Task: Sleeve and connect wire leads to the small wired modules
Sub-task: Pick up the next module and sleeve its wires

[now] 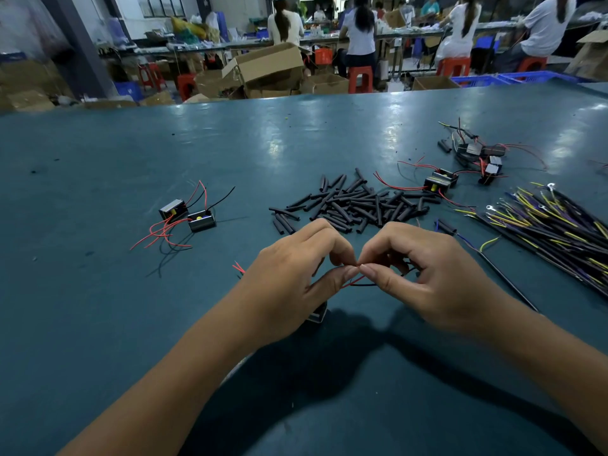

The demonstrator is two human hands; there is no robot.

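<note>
Both hands meet over the dark teal table top [98,324], fingertips nearly touching. The left hand [296,274] has thumb and forefinger pinched narrow on thin red and black wire leads [358,283], and the right hand [424,274] pinches the same leads from the other side, other fingers curled in. Right under the left hand you can just see the corner of a small black module [318,314], mostly hidden by the palm.

Just past the fingertips is a loose pile of short black sleeve tubes [352,202], too many to count, dozens easily. Off to the left sit two small black box modules with red and black leads [187,214], side by side, touching. To the right of the pile are two more modules [441,182] with red leads, and farther back a tangled cluster of wired modules [480,156], maybe three or four, can't tell exactly. Along the right edge lies a big bundle of black wires with yellow and purple ends and ring terminals [556,222].

Four people in white tops sit on red stools [360,79] at the far benches, with cardboard boxes [266,65] around.
</note>
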